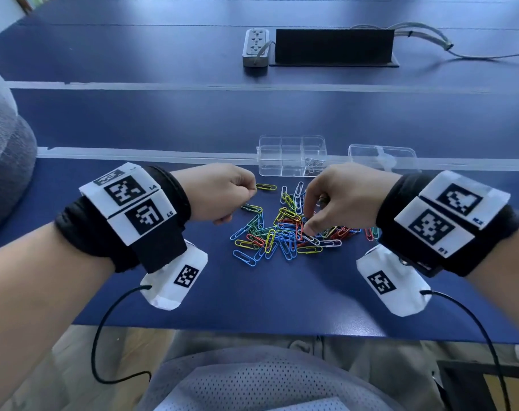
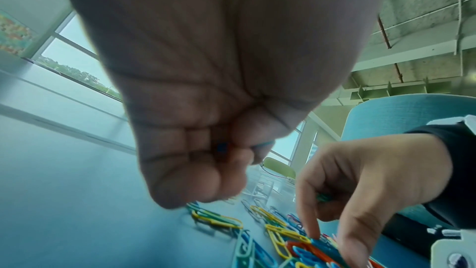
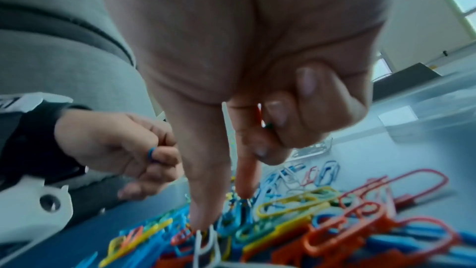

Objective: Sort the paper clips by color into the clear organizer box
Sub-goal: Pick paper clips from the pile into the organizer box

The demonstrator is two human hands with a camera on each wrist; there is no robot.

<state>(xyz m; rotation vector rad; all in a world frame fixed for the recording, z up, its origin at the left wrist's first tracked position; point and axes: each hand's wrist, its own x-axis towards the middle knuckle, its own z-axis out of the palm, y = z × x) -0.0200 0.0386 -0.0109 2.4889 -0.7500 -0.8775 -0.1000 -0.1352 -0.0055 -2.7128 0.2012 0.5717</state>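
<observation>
A mixed pile of coloured paper clips (image 1: 285, 232) lies on the blue table, just in front of the clear organizer box (image 1: 292, 143). The box's front right compartment holds a few pale clips (image 1: 313, 168). My left hand (image 1: 240, 197) hovers as a fist at the pile's left edge and grips blue clips (image 2: 222, 147), which also show as blue clips (image 3: 150, 153) in the right wrist view. My right hand (image 1: 308, 222) has its thumb and forefinger down on the pile. Its other fingers are curled round a red and a green clip (image 3: 259, 113).
The box's clear lid (image 1: 383, 157) lies to the right of it. A power strip (image 1: 255, 47) and a black cable cover (image 1: 334, 46) sit far back. A grey chair (image 1: 6, 149) stands at the left. The table's front edge (image 1: 282, 332) runs close to my body.
</observation>
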